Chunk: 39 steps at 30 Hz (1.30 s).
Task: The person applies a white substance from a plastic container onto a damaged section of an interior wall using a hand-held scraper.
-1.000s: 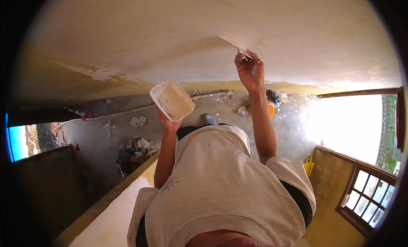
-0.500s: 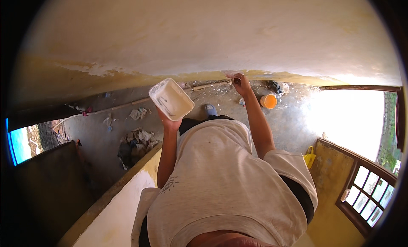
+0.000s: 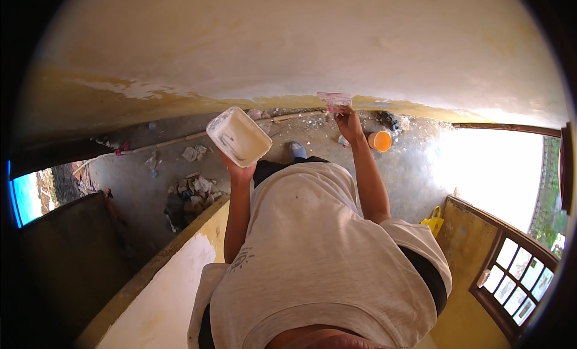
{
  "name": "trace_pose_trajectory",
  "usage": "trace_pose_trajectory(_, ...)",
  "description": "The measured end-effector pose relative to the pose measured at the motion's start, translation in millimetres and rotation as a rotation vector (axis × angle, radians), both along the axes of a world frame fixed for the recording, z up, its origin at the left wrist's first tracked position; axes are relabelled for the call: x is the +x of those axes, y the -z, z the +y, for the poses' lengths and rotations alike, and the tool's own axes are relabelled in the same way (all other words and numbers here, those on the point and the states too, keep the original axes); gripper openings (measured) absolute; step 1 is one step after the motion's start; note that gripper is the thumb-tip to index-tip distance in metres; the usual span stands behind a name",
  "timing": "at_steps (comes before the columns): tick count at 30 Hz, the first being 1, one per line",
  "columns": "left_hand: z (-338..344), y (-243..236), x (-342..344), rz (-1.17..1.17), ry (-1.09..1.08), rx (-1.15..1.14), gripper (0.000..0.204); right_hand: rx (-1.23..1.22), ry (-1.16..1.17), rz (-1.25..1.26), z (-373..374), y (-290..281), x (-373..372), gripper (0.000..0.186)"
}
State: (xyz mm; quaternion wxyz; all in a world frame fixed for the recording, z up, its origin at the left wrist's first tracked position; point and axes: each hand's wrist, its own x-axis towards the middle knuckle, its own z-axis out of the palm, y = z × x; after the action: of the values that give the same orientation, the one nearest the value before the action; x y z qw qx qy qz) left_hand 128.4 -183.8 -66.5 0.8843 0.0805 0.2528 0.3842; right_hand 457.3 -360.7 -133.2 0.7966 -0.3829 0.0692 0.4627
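Observation:
My left hand (image 3: pixel 238 171) grips a white rectangular tub (image 3: pixel 221 145) from below, tilted so that its inside shows. Pale putty (image 3: pixel 247 140) coats the bottom and sides of it. In my right hand (image 3: pixel 348 127) is a flat, wide putty scraper (image 3: pixel 335 100), pinkish and smeared, its blade pointing up toward the wall (image 3: pixel 312 54). The wall carries whitish coating over yellow paint, with a ragged yellow band along its lower part. Whether the blade touches the wall I cannot tell.
An orange bucket (image 3: pixel 380 141) stands on the floor to the right of my right forearm. A long pole (image 3: pixel 198 135) lies along the wall's foot. Crumpled debris (image 3: pixel 195 196) is heaped beside a low wall (image 3: pixel 174 277) at left. A yellow bag (image 3: pixel 433 220) sits at right.
My right hand has moved slightly right and down, and the scraper now shows its broad face. The tub has shifted slightly left and up with my left hand.

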Motion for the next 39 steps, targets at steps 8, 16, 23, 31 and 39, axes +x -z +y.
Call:
trace_pose_trajectory(8,-3.9,-17.1,13.2,-0.032,0.028,0.049,0.058,0.020,-0.133,-0.055,69.0,-5.1,3.3,0.025)
trace_pose_trajectory(16,-3.8,-19.1,9.4,-0.068,0.031,0.118,0.059,0.349,0.196,0.024,65.1,-136.2,-15.7,0.011)
trace_pose_trajectory(23,1.6,-18.4,11.6,-0.121,0.056,0.116,0.057,0.046,-0.057,-0.046,47.0,-26.8,-19.7,0.021)
trace_pose_trajectory(31,12.4,-8.5,4.6,-0.159,0.056,0.129,0.058,-0.116,-0.241,-0.063,97.9,5.6,-23.3,0.024)
trace_pose_trajectory(39,17.7,-0.6,0.5,-0.171,0.093,0.134,0.060,0.061,-0.014,0.002,111.9,-43.7,-2.1,0.010)
